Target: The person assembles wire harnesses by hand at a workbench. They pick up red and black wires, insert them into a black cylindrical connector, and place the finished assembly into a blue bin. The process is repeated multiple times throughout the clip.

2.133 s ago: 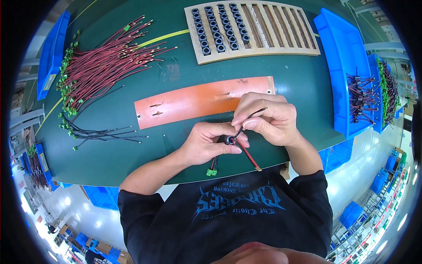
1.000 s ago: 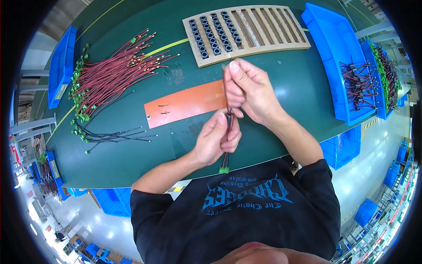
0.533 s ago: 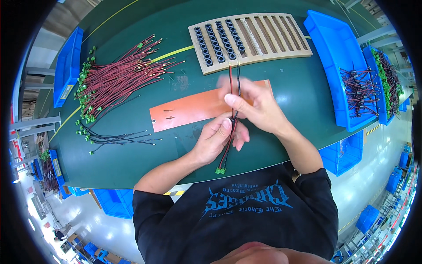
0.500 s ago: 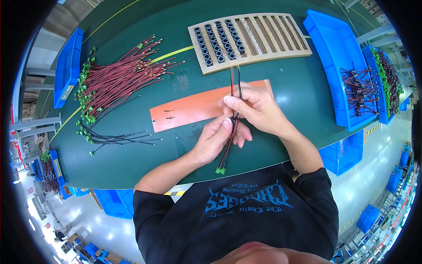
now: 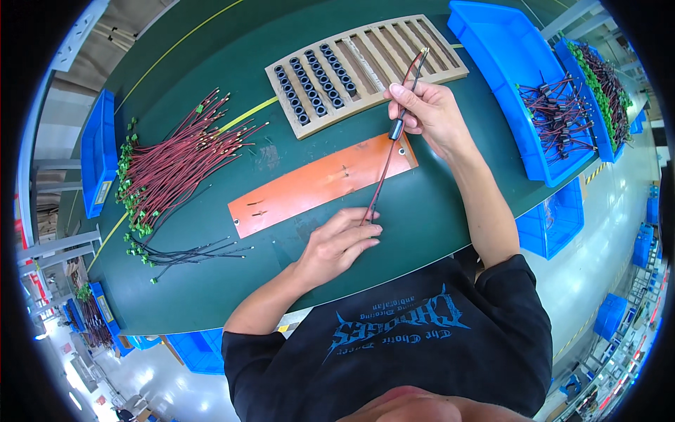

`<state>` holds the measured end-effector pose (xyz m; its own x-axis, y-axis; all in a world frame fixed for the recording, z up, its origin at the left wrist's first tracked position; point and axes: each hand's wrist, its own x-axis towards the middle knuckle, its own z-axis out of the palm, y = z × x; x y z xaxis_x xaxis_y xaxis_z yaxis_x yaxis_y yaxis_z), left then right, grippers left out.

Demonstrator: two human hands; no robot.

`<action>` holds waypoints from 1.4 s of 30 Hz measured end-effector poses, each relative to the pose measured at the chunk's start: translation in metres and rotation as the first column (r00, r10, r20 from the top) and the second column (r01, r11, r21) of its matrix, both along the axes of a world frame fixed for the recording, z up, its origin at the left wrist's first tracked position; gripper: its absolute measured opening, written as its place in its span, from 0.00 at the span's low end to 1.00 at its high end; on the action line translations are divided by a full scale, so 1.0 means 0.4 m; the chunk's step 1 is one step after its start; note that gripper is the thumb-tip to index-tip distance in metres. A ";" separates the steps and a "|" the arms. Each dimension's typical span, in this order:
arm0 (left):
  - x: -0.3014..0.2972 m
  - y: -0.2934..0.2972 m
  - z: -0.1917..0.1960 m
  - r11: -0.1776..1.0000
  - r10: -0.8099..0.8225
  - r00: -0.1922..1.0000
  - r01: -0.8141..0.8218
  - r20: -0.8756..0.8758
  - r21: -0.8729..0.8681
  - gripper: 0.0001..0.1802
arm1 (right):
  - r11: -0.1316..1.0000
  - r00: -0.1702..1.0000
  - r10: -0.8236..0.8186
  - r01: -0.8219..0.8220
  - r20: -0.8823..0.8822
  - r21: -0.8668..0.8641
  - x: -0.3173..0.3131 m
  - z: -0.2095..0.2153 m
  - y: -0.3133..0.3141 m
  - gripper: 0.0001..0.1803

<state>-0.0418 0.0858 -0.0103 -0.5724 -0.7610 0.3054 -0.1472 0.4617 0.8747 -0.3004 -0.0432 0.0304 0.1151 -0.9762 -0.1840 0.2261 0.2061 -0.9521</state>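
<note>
The thin red and black wire pair (image 5: 385, 165) is stretched out over the orange mat (image 5: 309, 186) on the green table (image 5: 422, 225), and it looks light and bendy, so it is best held near its ends. The right hand (image 5: 430, 116) pinches it shut up high, by the small black sleeve (image 5: 396, 129). The left hand (image 5: 341, 243) is curled loosely, its fingertips pinching the low end.

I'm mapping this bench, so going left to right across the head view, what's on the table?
Small blue bin → red wire bundle → orange mat → slotted tray → right hand → large blue bin
</note>
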 end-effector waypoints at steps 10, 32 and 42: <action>0.000 0.004 0.012 0.962 -0.259 0.966 0.259 -0.015 0.088 0.21 | 0.999 0.999 0.004 -0.003 -0.046 0.032 0.023 -0.008 0.011 0.13; -0.002 0.005 0.009 0.927 -0.364 0.931 0.358 0.035 0.112 0.26 | 0.999 1.000 -0.012 0.011 -0.005 -0.045 0.011 0.003 0.015 0.15; -0.007 0.005 0.026 0.935 -0.337 0.939 0.326 0.067 0.139 0.27 | 0.991 1.000 0.013 -0.011 0.010 -0.130 -0.005 0.004 0.016 0.19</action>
<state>-0.0447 0.0880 0.0002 -0.8190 -0.5516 0.1580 -0.0833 0.3867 0.9184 -0.3024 -0.0369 0.0321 0.1284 -0.9903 -0.0538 0.2350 0.0831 -0.9684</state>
